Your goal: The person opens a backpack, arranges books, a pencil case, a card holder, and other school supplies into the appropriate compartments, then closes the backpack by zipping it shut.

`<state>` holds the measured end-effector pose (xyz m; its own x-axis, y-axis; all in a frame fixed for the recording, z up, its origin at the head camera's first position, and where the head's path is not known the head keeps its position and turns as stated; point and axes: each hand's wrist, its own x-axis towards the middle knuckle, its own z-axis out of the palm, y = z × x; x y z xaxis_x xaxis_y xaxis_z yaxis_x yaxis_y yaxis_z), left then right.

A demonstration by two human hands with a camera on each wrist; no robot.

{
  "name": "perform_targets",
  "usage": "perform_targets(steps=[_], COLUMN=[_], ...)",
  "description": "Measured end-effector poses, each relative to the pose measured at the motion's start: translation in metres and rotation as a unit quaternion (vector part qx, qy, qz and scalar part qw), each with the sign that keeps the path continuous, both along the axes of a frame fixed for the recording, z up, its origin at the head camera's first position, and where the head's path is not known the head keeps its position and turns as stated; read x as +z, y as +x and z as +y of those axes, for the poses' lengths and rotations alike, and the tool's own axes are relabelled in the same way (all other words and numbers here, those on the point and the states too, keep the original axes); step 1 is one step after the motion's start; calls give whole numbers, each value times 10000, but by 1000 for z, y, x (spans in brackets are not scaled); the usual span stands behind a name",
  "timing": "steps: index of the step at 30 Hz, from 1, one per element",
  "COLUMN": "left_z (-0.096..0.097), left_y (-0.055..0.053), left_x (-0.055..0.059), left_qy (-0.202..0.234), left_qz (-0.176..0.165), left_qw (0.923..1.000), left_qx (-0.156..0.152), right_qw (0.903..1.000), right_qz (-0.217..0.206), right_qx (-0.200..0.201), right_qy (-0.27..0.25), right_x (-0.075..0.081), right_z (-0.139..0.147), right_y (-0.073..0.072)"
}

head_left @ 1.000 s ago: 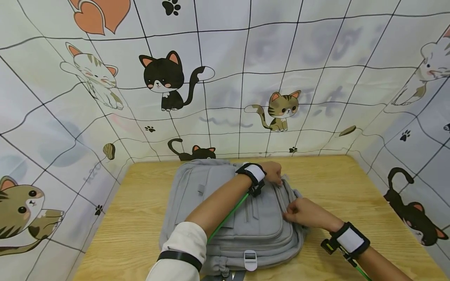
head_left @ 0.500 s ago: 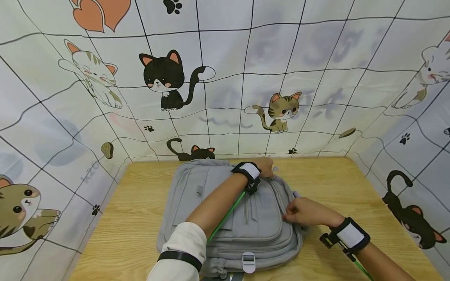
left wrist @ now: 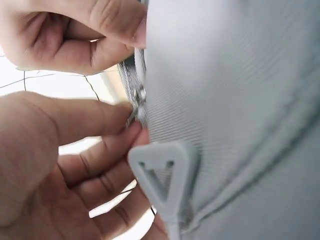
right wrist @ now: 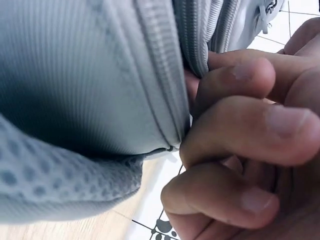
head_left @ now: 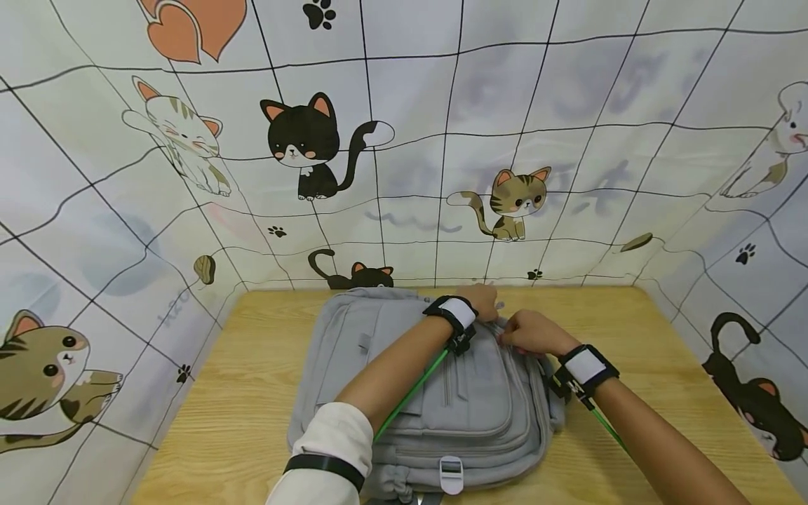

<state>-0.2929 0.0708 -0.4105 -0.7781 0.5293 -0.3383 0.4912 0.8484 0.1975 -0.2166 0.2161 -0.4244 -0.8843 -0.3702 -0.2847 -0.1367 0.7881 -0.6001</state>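
Observation:
A grey backpack (head_left: 404, 365) lies flat on the wooden table. At its far right corner my left hand (head_left: 480, 301) pinches a small metal zipper pull (left wrist: 134, 112) between thumb and forefinger, its other fingers loosely bent. Right beside it, my right hand (head_left: 536, 332) pinches the bag's edge along the zipper tape (left wrist: 129, 80) with curled fingers. A triangular grey pull tab (left wrist: 165, 175) hangs from another zipper close to the left hand. Zipper teeth (right wrist: 190, 35) run past the right fingers, and mesh padding (right wrist: 60, 175) shows on the bag's underside.
Wood tabletop (head_left: 214, 393) spreads to both sides of the bag. A white cloth (head_left: 410, 161) printed with cats and grid lines hangs behind and at both sides. Near the front, a pale buckle (head_left: 451, 475) sits on the bag. Green cords (head_left: 416, 393) trail from the wrist cameras.
My right hand has moved up along the bag's right edge to beside the left hand. The left hand first slid left along the zipper toward the far edge, then stayed there.

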Motion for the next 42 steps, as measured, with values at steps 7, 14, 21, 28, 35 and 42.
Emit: perform_targets(steps=[7,14,21,28,35,42], left_z=[-10,-25,-31,-33,-35,-36], left_y=[-12,-11,-6,6,1,-6], left_x=[-6,-7,-9,12,8,0], left_qy=[252,433,921,729,736,855], left_qz=[-52,-417,-462,-62,149,-56], left_qw=[9995,9966,9899,9917,9939,9938], left_qx=[204,571,970,1056,802,705], right_qw=[9997,9997,9992,9986,9978,9822], right_qz=[170,26,-101,116,652,1865], right_qx=[39,-72,-175,50,-13,-101], right_qy=[-189,-251,-333,-504,-109,172], right_x=[0,-7,-9,-1,-1,-12], right_z=[6,5,7,11,2,-17], right_y=[2,2,5,9,-1,-15])
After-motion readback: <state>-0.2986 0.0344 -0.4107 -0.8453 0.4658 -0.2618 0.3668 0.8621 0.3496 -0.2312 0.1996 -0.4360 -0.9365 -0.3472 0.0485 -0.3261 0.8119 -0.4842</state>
